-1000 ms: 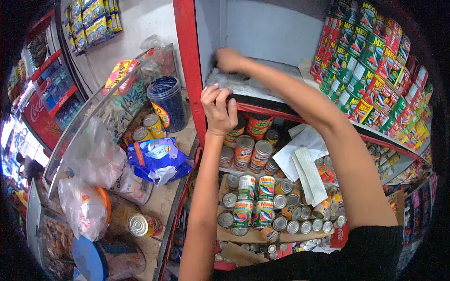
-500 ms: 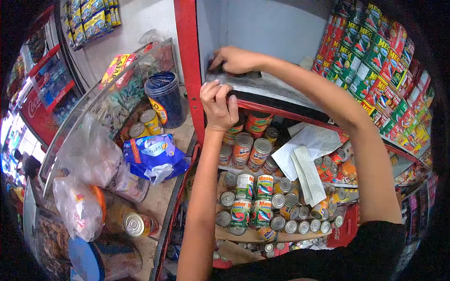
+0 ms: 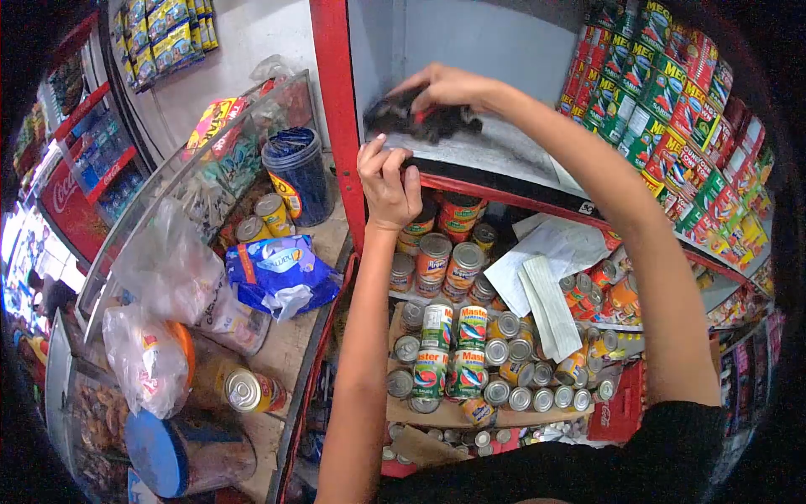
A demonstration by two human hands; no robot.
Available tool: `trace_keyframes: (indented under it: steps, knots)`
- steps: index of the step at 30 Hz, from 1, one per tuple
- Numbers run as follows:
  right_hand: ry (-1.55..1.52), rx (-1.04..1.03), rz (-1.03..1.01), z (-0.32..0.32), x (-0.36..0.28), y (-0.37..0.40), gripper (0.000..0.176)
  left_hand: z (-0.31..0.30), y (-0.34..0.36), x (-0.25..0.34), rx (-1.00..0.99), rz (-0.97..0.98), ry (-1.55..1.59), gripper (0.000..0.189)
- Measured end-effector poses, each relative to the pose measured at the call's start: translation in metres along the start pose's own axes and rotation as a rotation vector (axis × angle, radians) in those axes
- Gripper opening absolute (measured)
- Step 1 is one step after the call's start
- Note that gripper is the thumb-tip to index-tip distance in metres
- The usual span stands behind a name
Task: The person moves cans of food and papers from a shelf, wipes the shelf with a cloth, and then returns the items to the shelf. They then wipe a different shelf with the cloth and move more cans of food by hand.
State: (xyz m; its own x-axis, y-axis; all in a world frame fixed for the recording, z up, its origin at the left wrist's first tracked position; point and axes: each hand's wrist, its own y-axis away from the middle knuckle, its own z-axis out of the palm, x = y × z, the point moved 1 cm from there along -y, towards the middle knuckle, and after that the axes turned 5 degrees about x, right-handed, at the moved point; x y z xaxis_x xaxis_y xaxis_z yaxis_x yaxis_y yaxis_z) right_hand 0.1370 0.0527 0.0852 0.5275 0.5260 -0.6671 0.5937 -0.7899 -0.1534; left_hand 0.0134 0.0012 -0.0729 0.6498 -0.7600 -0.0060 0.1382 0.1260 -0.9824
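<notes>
The right hand (image 3: 457, 88) is closed on a dark cloth (image 3: 449, 123); the cloth is bunched, partly blurred, and located at the left end of the upper shelf (image 3: 525, 155). The left hand (image 3: 390, 186) is positioned at the shelf's near left corner, beside the red post (image 3: 337, 109), with fingers curled; whether it grips the edge cannot be told. Stacked sardine cans (image 3: 663, 80) stand on the right. Below the shelf, white papers (image 3: 550, 260) lie to the right of the Master cans (image 3: 471, 328).
</notes>
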Motion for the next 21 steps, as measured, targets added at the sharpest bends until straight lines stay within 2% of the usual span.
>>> trace_keyframes:
  steps: [1,2,4,5,6,8,9,10,12,14,15,17,19,20,21]
  knots:
    - [0.22,0.142,-0.116,-0.014,0.028,-0.017,0.038,0.0,-0.001,0.0,-0.002,0.008,-0.001,0.022]
    - [0.219,0.147,-0.125,-0.008,0.025,-0.013,0.038,0.0,0.0,0.0,-0.002,0.018,-0.004,0.022]
    - [0.872,0.11,-0.133,0.013,0.016,-0.005,0.032,0.002,-0.001,0.0,0.059,0.007,0.008,0.024]
    - [0.656,0.003,-0.185,0.014,0.011,-0.007,0.026,0.001,-0.001,-0.001,0.046,0.014,-0.016,0.024]
    - [0.205,-0.177,-0.138,0.02,-0.016,0.01,0.026,0.001,-0.001,0.0,0.041,0.007,-0.029,0.024]
    - [0.216,-0.139,-0.19,0.01,-0.016,0.009,0.03,-0.001,-0.002,0.003,0.036,-0.025,0.006,0.024]
    - [0.107,-0.089,-0.068,-0.005,-0.019,0.016,0.032,-0.003,-0.003,0.004,0.029,-0.023,0.003,0.024]
    - [0.17,0.05,0.022,-0.022,-0.025,0.027,0.028,-0.004,-0.005,0.004,0.034,-0.023,0.0,0.024]
    - [0.731,-0.102,0.165,-0.04,-0.018,0.035,0.022,-0.006,-0.004,0.005,0.002,-0.025,0.026,0.024]
    - [0.894,-0.374,0.089,-0.019,-0.003,0.043,0.02,-0.004,-0.005,0.003,0.0,-0.031,0.032,0.024]
    - [0.924,-0.22,0.042,-0.004,-0.008,0.047,0.021,-0.003,-0.004,0.003,0.003,-0.024,0.015,0.024]
    - [0.658,-0.065,-0.059,0.015,-0.026,0.037,0.02,-0.005,-0.001,0.004,0.0,-0.029,-0.009,0.024]
    - [0.679,-0.054,-0.103,0.028,-0.03,0.016,0.025,-0.005,-0.004,0.005,0.001,-0.035,0.002,0.024]
    - [0.561,0.029,-0.124,0.033,-0.023,0.001,0.026,-0.005,-0.004,0.004,-0.002,-0.029,0.016,0.025]
    - [0.578,0.103,-0.055,0.041,-0.026,-0.004,0.027,-0.005,-0.004,0.003,-0.013,-0.016,-0.002,0.025]
